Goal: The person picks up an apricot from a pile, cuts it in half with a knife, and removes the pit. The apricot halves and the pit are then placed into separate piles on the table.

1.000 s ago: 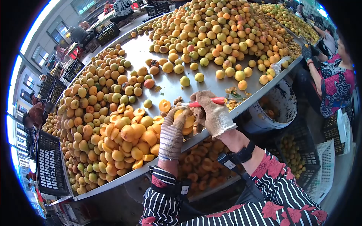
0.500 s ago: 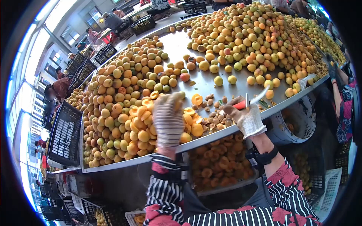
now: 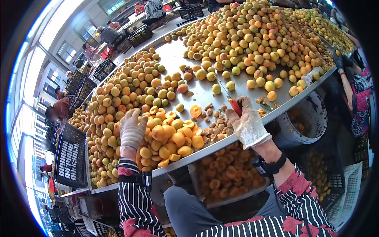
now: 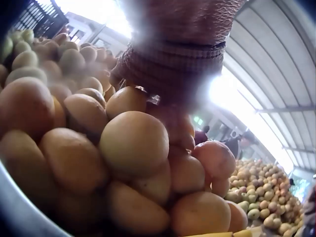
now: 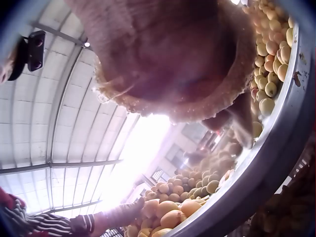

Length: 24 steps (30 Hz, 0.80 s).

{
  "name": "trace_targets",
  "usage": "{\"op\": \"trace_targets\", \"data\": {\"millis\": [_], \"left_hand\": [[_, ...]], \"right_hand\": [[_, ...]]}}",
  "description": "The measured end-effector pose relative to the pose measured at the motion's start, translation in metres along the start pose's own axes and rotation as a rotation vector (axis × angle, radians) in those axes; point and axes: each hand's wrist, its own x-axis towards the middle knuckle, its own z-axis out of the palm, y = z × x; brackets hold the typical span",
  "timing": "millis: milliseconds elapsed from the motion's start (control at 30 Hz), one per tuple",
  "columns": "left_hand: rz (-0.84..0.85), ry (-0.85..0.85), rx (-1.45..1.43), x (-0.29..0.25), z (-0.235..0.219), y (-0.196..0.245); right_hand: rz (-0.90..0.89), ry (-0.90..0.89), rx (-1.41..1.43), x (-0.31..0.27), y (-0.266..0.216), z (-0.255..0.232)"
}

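Both hands wear gloves. My left hand reaches onto the whole apricots at the left of the metal table, thumb apart from the fingers. In the left wrist view, apricots crowd close below that hand, which hides its own fingertips. My right hand, near the table's front edge, grips a knife by its red handle; the thin blade points up and away. Between the hands lie split apricot halves in a heap and a scatter of brown pits.
A large apricot heap covers the back of the table. Below its front edge sit a tub of apricot halves and a dirty white bucket. A black crate stands at the left end. Another person works at the right.
My left hand has moved left, from beside the halves to the whole apricots. My right hand still grips the knife, whose blade has swung from pointing right to pointing up and left.
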Motion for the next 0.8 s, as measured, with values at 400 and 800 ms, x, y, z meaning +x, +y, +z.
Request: {"op": "trace_targets", "data": {"millis": [400, 800], "left_hand": [[0.14, -0.44, 0.018, 0.182, 0.079, 0.133], [-0.015, -0.375, -0.499, 0.164, 0.103, 0.156]], "right_hand": [[-0.091, 0.123, 0.124, 0.024, -0.008, -0.017], [-0.144, 0.095, 0.065, 0.026, 0.003, -0.014]]}}
